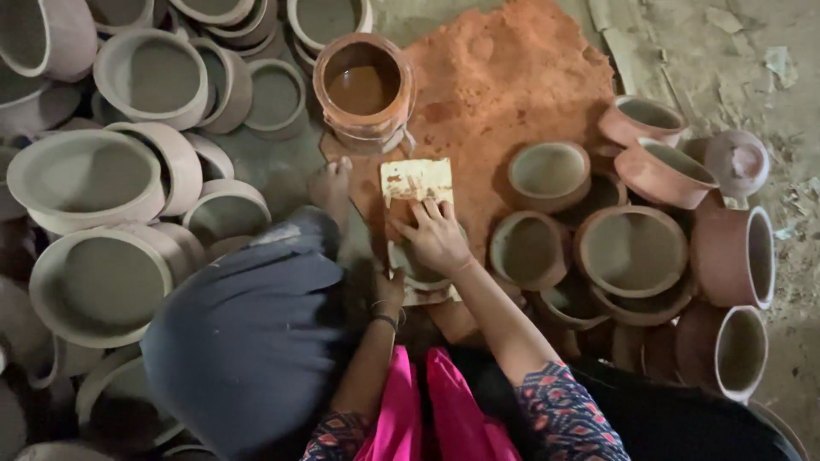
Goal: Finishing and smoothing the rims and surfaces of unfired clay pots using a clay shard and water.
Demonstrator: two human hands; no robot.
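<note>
My right hand (436, 235) presses a pale, stained cloth (417, 181) onto a small clay pot (410, 271) that rests between my legs; hand and cloth hide most of the pot. My left hand (386, 290), with bangles at the wrist, grips the pot's near left side, its fingers partly hidden. Just beyond the cloth stands a round jar (363, 85) filled with red-brown liquid.
A heap of red earth (504, 77) lies behind the jar. Several grey unfired pots (85, 175) crowd the left side, and several reddish pots (632, 252) are stacked on the right. My bent knee (248, 333) and bare foot (331, 183) lie left of the hands.
</note>
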